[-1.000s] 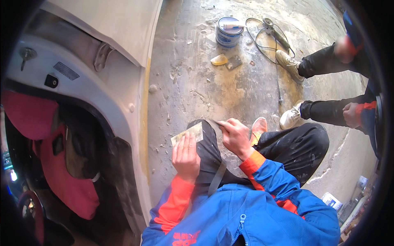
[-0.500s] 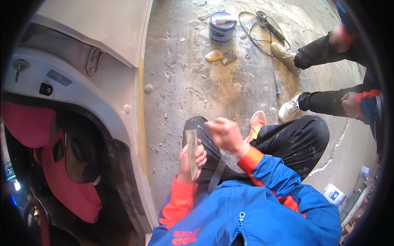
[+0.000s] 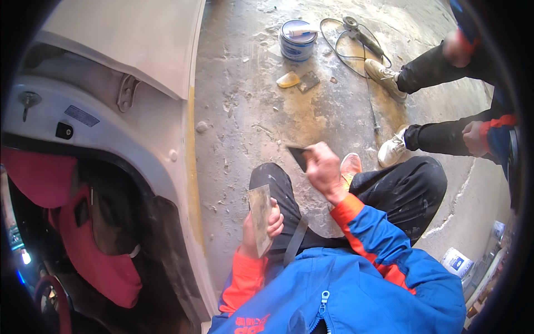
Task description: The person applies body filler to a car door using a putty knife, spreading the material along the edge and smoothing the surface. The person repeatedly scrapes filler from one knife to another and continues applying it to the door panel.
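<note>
My left hand (image 3: pixel 275 221) is closed round a flat, rectangular, stained board (image 3: pixel 260 216), held tilted above my left knee. Its face is greyish-beige and smeared. To the right of it, my right hand (image 3: pixel 324 168) grips a thin dark flat spreader (image 3: pixel 298 158) between thumb and fingers, its tip pointing left. The spreader is in the air, apart from the board. Part of its shape is covered by my fingers.
On my left stands a white car body (image 3: pixel 192 167) with its door open. Ahead are a blue-and-white tin (image 3: pixel 297 49) with a tube (image 3: pixel 302 30) on it, a yellowish block (image 3: pixel 288 79), a dark plate (image 3: pixel 308 82) and a corded power tool (image 3: pixel 362 38). Another person's shoes (image 3: pixel 392 146) are at right.
My right hand has moved right and slightly up, away from the board, and the dark spreader now shows in it. The board has turned so more of its face shows.
</note>
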Tool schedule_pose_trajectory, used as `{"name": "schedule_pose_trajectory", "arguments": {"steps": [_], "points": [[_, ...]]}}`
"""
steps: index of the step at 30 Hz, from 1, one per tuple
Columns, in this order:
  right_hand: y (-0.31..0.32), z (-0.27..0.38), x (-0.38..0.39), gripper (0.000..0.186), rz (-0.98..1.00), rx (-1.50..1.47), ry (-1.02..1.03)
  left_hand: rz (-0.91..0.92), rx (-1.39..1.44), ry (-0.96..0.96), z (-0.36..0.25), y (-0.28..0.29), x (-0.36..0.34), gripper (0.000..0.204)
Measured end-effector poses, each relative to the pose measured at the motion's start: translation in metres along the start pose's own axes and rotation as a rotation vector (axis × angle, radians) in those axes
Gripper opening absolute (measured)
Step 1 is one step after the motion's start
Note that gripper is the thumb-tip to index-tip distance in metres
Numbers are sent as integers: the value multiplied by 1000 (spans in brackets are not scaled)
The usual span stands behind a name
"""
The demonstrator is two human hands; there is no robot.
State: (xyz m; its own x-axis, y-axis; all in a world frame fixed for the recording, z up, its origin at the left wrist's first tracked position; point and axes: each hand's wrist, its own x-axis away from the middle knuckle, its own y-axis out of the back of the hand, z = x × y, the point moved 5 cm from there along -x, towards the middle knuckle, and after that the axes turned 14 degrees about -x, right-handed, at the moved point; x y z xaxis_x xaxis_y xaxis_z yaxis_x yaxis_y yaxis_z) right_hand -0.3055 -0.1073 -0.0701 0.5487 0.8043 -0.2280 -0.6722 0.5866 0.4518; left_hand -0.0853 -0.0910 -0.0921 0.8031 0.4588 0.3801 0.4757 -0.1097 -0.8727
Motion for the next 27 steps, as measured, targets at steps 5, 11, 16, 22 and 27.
{"name": "schedule_pose_trajectory", "arguments": {"steps": [5,11,16,22,27], "points": [[-31,-43,2,35,123,-968,-822,-205,-571,-70,3,-25,-11,85],[-46,-43,19,68,308,-1158,-1305,-209,-1509,-309,15,-75,-19,91],[-38,-24,17,76,343,-858,-1078,-211,-1566,-273,19,-82,-21,90],[-47,-9,42,52,428,-818,-987,-320,-1511,-369,7,-60,-14,85],[-49,-10,65,49,468,-717,-821,-535,-1256,-199,-26,-20,-13,78]]}}
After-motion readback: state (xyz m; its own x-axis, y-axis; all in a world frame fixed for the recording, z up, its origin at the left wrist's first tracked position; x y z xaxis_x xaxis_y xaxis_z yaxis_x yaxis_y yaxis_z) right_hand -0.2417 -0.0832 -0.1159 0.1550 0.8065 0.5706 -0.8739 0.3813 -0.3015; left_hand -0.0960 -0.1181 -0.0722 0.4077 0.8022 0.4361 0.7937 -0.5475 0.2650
